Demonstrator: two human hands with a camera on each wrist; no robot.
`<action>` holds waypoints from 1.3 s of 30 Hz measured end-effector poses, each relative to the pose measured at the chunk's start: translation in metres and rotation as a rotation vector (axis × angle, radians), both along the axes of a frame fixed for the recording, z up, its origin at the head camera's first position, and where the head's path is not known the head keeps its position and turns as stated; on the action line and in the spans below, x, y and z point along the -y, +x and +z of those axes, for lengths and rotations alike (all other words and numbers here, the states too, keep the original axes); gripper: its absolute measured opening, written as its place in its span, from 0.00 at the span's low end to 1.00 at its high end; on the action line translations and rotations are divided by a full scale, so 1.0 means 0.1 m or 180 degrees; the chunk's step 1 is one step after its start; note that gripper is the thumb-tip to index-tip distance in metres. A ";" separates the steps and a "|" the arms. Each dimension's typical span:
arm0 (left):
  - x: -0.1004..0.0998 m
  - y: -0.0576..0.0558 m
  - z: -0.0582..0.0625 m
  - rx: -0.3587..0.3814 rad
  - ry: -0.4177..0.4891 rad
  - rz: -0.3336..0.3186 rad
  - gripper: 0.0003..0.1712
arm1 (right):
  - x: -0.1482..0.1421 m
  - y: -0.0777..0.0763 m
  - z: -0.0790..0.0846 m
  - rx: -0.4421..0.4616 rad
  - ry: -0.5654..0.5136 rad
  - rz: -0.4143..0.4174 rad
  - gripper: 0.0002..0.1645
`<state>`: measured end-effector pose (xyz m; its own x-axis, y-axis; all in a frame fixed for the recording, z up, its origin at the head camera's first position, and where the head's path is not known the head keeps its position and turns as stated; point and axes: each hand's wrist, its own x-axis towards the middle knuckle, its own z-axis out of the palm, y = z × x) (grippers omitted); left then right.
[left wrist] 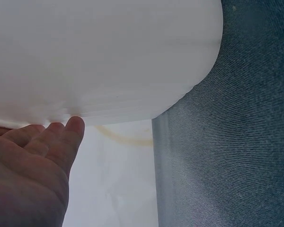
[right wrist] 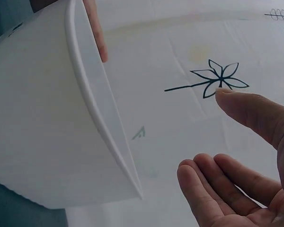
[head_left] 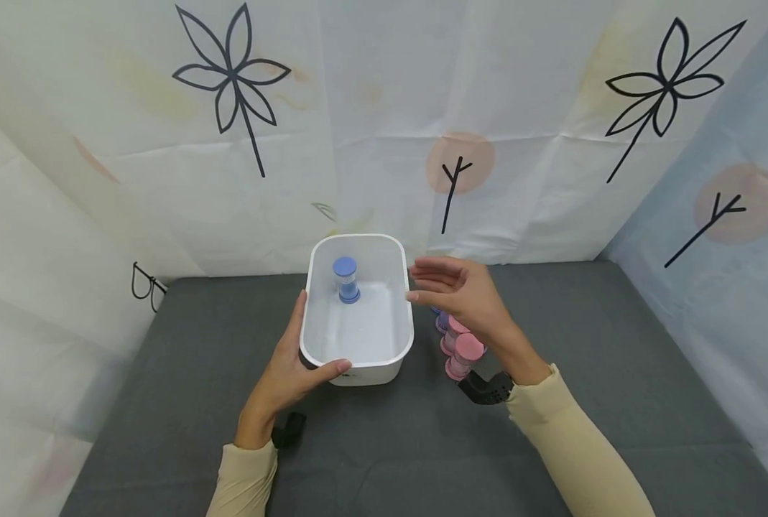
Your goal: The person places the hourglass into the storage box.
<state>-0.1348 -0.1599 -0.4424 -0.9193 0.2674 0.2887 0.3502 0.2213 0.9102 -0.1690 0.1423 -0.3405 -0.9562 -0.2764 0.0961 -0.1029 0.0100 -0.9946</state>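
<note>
A white plastic tub [head_left: 378, 337] stands in the middle of the table in the head view. One blue sand timer [head_left: 347, 280] is upright inside it, toward the back left. My left hand [head_left: 288, 377] holds the tub's near left corner, thumb along the front rim and fingers against the outer left side. In the left wrist view, fingertips [left wrist: 75, 124] touch the tub's wall. Beside the right rim hovers my right hand [head_left: 457, 293], fingers and thumb apart with nothing between them. Below it are pink sand timers [head_left: 468, 348] and a purple sand timer [head_left: 443, 321], partly hidden by the hand.
A dark grey cloth covers the table [head_left: 552, 459]. White printed fabric [head_left: 371, 108] hangs behind it and along the left, and a bluish sheet [head_left: 713, 273] hangs at the right. The black wrist device [head_left: 487, 389] is close to the pink timers.
</note>
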 end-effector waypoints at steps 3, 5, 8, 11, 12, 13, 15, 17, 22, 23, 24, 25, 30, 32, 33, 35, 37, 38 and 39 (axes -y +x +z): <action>0.01 -0.02 -0.03 0.0011 -0.0007 0.0008 0.73 | -0.13 0.09 -0.05 -0.0079 -0.0024 -0.0108 0.35; 0.01 -0.01 -0.02 0.0014 -0.0017 0.0010 0.73 | -0.21 0.14 -0.09 -0.0102 -0.0004 -0.0174 0.35; 0.01 -0.01 -0.01 0.0021 -0.0027 0.0018 0.73 | -0.32 0.22 -0.15 -0.0148 0.0070 -0.0241 0.34; 0.01 0.00 -0.01 0.0020 -0.0016 0.0020 0.73 | -0.43 0.29 -0.20 -0.0240 0.0170 -0.0310 0.34; 0.00 0.00 -0.01 0.0017 -0.0004 0.0016 0.73 | -0.46 0.32 -0.22 -0.0276 0.0201 -0.0336 0.33; 0.00 0.00 0.00 0.0013 -0.0001 0.0012 0.73 | -0.49 0.34 -0.24 -0.0312 0.0241 -0.0369 0.33; 0.00 0.00 0.00 0.0006 0.0011 0.0004 0.73 | -0.56 0.39 -0.28 -0.0367 0.0374 -0.0438 0.32; 0.00 0.00 0.00 0.0009 0.0023 -0.0003 0.73 | -0.62 0.43 -0.32 -0.0403 0.0511 -0.0484 0.32; 0.01 -0.01 -0.01 0.0037 0.0040 -0.0014 0.73 | -0.73 0.52 -0.42 -0.0500 0.0827 -0.0582 0.31; 0.01 0.00 -0.01 0.0042 0.0037 -0.0014 0.73 | -0.74 0.54 -0.44 -0.0532 0.0873 -0.0608 0.31; 0.01 0.00 -0.01 0.0046 0.0029 -0.0012 0.73 | -0.76 0.55 -0.45 -0.0559 0.0908 -0.0628 0.31; 0.01 0.00 -0.01 0.0051 0.0015 -0.0007 0.73 | -0.77 0.56 -0.47 -0.0591 0.0941 -0.0643 0.30; 0.00 0.01 0.01 0.0083 0.0020 -0.0005 0.72 | -0.81 0.60 -0.55 -0.0703 0.1224 -0.0725 0.30; -0.01 0.01 0.02 0.0094 0.0045 -0.0016 0.72 | -0.81 0.62 -0.59 -0.0720 0.1359 -0.0765 0.30; -0.01 0.01 0.02 0.0094 0.0055 -0.0021 0.72 | -0.81 0.63 -0.60 -0.0734 0.1422 -0.0787 0.30; -0.01 0.01 0.02 0.0100 0.0065 -0.0027 0.72 | -0.80 0.64 -0.63 -0.0751 0.1494 -0.0827 0.31; -0.01 0.01 0.02 0.0103 0.0045 -0.0021 0.72 | -0.78 0.65 -0.66 -0.0782 0.1543 -0.0861 0.32; -0.01 0.01 0.01 0.0101 0.0038 -0.0021 0.72 | -0.78 0.65 -0.67 -0.0794 0.1542 -0.0871 0.32; 0.00 0.01 0.01 0.0099 0.0029 -0.0018 0.72 | -0.77 0.66 -0.68 -0.0818 0.1553 -0.0882 0.32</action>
